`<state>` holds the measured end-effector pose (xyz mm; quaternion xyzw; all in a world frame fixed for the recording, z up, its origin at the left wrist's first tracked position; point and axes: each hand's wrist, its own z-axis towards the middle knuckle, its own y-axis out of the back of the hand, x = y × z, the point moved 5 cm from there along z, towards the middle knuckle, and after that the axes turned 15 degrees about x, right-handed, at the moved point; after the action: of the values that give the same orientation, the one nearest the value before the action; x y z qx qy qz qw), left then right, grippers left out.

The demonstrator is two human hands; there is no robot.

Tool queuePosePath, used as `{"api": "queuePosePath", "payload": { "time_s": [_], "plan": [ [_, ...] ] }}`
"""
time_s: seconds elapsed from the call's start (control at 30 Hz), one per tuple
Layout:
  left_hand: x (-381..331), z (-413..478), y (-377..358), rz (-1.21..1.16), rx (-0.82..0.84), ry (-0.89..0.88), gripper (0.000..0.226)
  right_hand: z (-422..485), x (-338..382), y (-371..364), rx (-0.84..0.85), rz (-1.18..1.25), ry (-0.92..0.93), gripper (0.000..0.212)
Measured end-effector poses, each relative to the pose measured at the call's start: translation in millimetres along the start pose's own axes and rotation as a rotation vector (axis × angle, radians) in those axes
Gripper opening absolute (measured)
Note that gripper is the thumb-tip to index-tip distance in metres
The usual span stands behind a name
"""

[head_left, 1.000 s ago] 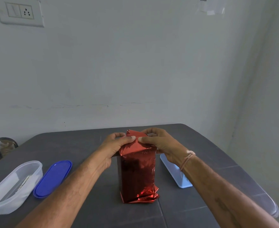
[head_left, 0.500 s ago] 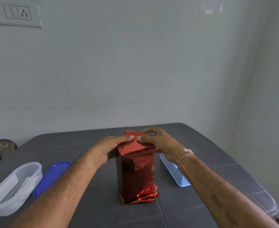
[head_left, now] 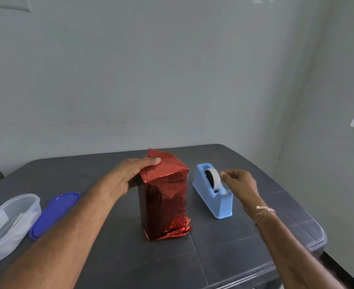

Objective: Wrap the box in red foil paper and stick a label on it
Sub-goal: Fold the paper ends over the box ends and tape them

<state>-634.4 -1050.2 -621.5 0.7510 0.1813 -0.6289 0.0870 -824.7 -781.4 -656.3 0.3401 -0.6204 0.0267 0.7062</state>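
A tall box wrapped in red foil paper (head_left: 165,199) stands upright in the middle of the dark table (head_left: 130,257). My left hand (head_left: 130,176) grips its upper left side, thumb pressing a folded foil flap down on the top. Crumpled foil sticks out at the box's bottom right. To the right stands a light blue tape dispenser (head_left: 213,192) with a white tape roll. My right hand (head_left: 237,181) is at the roll, thumb and finger pinched at the tape end. No label is in sight.
A clear plastic container (head_left: 9,224) and its blue lid (head_left: 54,213) lie at the left of the table. The wall runs close behind the table's far edge. The table's right edge curves away past the dispenser.
My right hand has left the top of the box and moved right to the tape dispenser. My left hand alone holds the foil fold down. The view has shifted right.
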Motion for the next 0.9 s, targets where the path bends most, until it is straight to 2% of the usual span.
{"api": "queuePosePath", "payload": {
  "time_s": [0.1,0.2,0.33,0.43,0.5,0.63,0.73,0.9],
  "plan": [
    [2.2,1.5,-0.5,0.008,-0.001,-0.001,0.078,-0.4,-34.3,1.8,0.150,-0.016,-0.171,0.032],
    [3.3,0.6,-5.9,0.005,0.012,0.008,0.068,-1.7,-44.2,2.8,0.230,0.026,-0.224,0.041],
    [3.8,-2.2,-10.5,0.005,0.011,0.012,0.069,6.0,-38.8,5.8,0.278,0.051,-0.266,0.045],
    [3.4,-4.4,-11.4,0.006,0.008,0.010,0.069,6.4,-32.7,6.4,0.313,0.110,-0.319,0.035],
    [2.7,-5.1,-11.0,0.008,0.000,0.012,0.074,6.2,-30.1,6.1,0.326,0.151,-0.354,0.030],
    [1.2,-6.2,-9.8,0.010,-0.005,0.017,0.078,9.4,-31.5,4.2,0.301,0.214,-0.376,0.040],
    [0.6,-7.2,-9.7,0.009,-0.010,0.013,0.069,8.4,-37.3,2.7,0.302,0.336,-0.369,0.042],
    [1.1,-9.2,-11.1,-0.003,-0.001,0.013,0.066,-1.5,-47.6,1.5,0.260,0.425,-0.369,0.030]
  ]
}}
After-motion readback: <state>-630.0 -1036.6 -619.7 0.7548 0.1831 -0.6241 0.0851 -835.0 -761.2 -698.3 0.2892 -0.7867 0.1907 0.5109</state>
